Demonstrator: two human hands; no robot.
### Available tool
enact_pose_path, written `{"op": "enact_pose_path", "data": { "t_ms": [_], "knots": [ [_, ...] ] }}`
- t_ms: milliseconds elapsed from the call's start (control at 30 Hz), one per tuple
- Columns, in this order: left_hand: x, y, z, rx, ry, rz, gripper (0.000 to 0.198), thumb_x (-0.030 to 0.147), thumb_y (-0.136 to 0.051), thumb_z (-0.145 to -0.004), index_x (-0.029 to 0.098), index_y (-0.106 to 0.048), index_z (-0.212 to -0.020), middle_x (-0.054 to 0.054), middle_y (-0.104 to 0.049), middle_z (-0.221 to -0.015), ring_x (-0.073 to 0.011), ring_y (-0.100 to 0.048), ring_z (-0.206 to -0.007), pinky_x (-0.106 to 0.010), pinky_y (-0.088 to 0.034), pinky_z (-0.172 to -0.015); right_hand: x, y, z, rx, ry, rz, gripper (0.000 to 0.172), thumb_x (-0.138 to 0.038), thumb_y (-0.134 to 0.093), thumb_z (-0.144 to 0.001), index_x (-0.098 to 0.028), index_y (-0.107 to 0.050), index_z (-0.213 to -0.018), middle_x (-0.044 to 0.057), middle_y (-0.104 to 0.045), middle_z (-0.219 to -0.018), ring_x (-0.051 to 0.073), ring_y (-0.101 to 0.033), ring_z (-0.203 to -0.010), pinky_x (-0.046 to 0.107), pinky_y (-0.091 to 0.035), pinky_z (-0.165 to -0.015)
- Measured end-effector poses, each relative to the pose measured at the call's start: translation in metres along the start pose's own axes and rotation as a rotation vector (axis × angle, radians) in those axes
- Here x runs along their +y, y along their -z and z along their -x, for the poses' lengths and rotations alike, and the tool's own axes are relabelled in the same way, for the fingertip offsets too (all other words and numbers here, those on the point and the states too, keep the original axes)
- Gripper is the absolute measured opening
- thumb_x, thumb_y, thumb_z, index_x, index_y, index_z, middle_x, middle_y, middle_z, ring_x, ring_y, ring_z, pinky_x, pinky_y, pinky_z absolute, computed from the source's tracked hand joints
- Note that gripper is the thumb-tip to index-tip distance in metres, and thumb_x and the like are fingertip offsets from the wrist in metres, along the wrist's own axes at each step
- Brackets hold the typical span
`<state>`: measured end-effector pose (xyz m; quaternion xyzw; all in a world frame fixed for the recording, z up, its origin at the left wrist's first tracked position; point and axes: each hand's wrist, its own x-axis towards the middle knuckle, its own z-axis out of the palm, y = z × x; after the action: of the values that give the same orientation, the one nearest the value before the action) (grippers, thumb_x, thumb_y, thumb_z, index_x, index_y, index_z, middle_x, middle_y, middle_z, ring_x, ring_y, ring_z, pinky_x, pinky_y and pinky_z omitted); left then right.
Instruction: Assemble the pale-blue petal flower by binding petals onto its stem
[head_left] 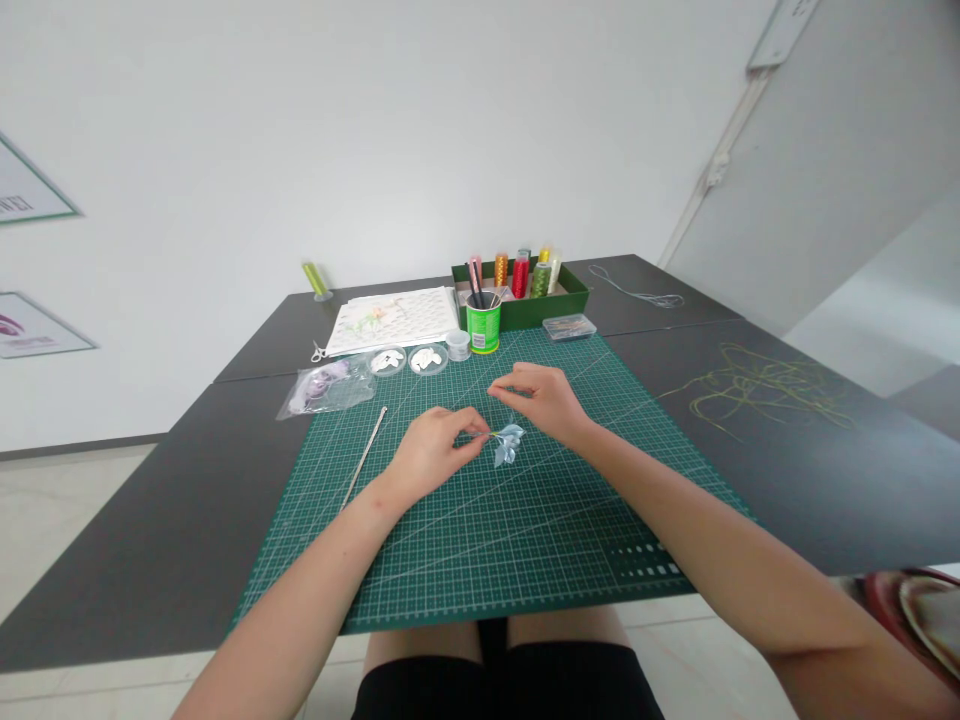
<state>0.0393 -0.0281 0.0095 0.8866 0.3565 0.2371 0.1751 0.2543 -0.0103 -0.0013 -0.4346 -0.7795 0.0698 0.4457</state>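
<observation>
- The person's left hand (439, 448) pinches the thin stem of a pale blue artificial flower (509, 445) between thumb and fingers.
- The flower is above the middle of the green cutting mat (555, 550), its petals pointing away from the left fingertips.
- The right hand (541, 395) is just beyond the flower, thumb and fingertips drawn close; whether they grip anything cannot be told.
- A slim metal tool (364, 456) lies on the mat beside the left forearm.
- Two round dishes (427, 360) of white pieces stand near a bright green can (484, 325).
- Behind the can, a dark green box (570, 302) holds thread spools (520, 276).
</observation>
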Motion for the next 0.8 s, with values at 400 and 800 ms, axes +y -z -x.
{"op": "enact_pose_path", "data": {
  "t_ms": [400,800],
  "knots": [
    [0.002,0.005,-0.001,0.197,0.173,0.260,0.008,0.030,-0.057,-0.093,0.024,-0.061,-0.095,0.003,-0.078,-0.088,-0.0167,-0.072,-0.080,-0.028,-0.050,-0.077,0.017,-0.011,0.000,-0.182,-0.257,-0.272,0.019,-0.028,-0.064,-0.083,-0.016,-0.077,-0.078,0.001,-0.065,-0.069,0.012,-0.054,-0.062,0.024,-0.037,-0.060],
    [-0.012,0.011,-0.007,0.411,0.456,0.340,0.018,0.040,-0.057,-0.091,0.022,-0.060,-0.094,0.003,-0.078,-0.080,-0.0094,-0.039,-0.038,-0.022,-0.031,-0.046,-0.010,-0.009,0.006,-0.208,0.023,-0.084,0.020,-0.021,-0.059,-0.092,-0.017,-0.073,-0.078,-0.003,-0.052,-0.061,0.010,-0.050,-0.059,0.022,-0.035,-0.060]
  ]
}}
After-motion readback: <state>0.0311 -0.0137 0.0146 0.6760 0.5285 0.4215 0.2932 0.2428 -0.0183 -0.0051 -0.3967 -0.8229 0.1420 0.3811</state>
